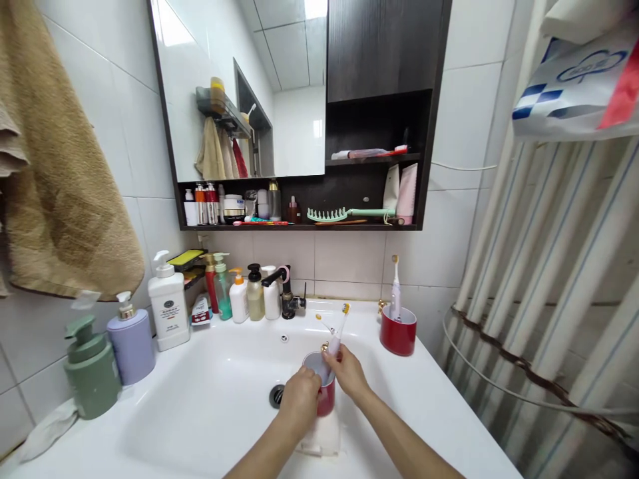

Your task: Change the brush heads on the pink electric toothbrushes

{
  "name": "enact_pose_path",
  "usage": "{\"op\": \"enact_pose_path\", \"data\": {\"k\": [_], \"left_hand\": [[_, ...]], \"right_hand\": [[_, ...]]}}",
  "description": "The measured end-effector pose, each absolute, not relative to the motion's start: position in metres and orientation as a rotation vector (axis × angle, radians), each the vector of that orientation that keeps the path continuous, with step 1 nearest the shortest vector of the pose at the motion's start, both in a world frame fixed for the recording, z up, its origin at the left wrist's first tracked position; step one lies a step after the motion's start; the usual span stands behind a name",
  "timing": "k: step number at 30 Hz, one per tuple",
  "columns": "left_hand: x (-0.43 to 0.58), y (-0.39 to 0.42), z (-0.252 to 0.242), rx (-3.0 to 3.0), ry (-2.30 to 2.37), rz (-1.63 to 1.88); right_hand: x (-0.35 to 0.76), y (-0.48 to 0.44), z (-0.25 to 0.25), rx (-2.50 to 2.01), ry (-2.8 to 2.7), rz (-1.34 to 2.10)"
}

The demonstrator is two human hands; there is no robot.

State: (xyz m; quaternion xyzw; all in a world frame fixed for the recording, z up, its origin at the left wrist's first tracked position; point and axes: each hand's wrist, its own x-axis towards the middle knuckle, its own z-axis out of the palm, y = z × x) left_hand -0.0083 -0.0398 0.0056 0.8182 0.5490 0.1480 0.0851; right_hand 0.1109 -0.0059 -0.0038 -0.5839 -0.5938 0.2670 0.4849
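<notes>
Over the right part of the white sink, my left hand is closed on a red cup with a pale inside. My right hand grips a pale electric toothbrush by its handle, the yellow-tipped head pointing up. The brush's lower end is at the cup's mouth, partly hidden by my fingers. Behind it shows a small brush head; whether it lies on the ledge or stands in the cup I cannot tell. Below the cup is a whitish flat item.
A second red cup with an electric toothbrush stands on the right ledge. A black faucet rises behind the basin. Pump bottles, including a white one, line the left and back. Above hangs a dark cabinet; pipes run at right.
</notes>
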Motion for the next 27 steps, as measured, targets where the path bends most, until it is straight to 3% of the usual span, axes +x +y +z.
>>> {"op": "enact_pose_path", "data": {"k": [9, 13, 20, 23, 27], "left_hand": [[-0.019, -0.042, 0.003, 2.228, 1.513, 0.736], [-0.017, -0.043, 0.014, 2.04, 1.368, 0.958], [0.032, -0.053, 0.012, 1.418, 0.911, 0.762], [0.047, -0.058, -0.001, 0.982, 0.634, 0.756], [0.047, -0.058, -0.015, 0.929, 0.644, 0.811]], "right_hand": [[0.097, -0.003, 0.048, -1.216, -1.32, 0.665], [0.128, -0.025, 0.067, -0.964, -1.117, 0.954], [0.142, -0.055, 0.041, -0.698, -0.926, 1.435], [0.144, -0.053, 0.035, -0.702, -0.902, 1.443], [0.153, -0.043, 0.031, -0.885, -0.854, 1.294]]}}
